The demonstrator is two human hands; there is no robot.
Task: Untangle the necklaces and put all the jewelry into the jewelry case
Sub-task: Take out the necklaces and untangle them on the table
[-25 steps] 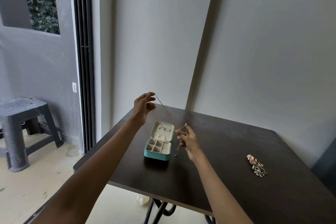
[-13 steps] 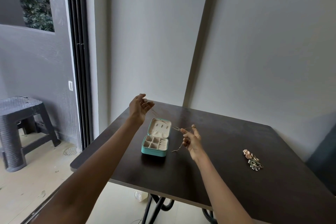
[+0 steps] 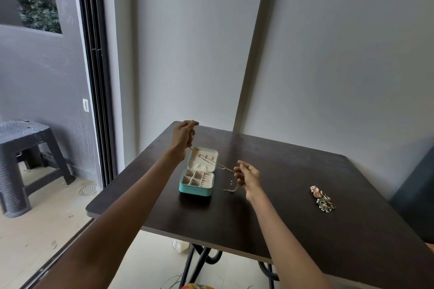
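Necklace (image 3: 211, 162) stretched over the open jewelry case (image 3: 197, 182).
Left hand (image 3: 184, 137) and right hand (image 3: 249, 177) each pinch an end (fine, limp, snag-prone chain); hold near the clasp.

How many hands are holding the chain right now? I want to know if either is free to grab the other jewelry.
2: the left hand pinches the chain above the case; the right hand holds its other end beside the case.
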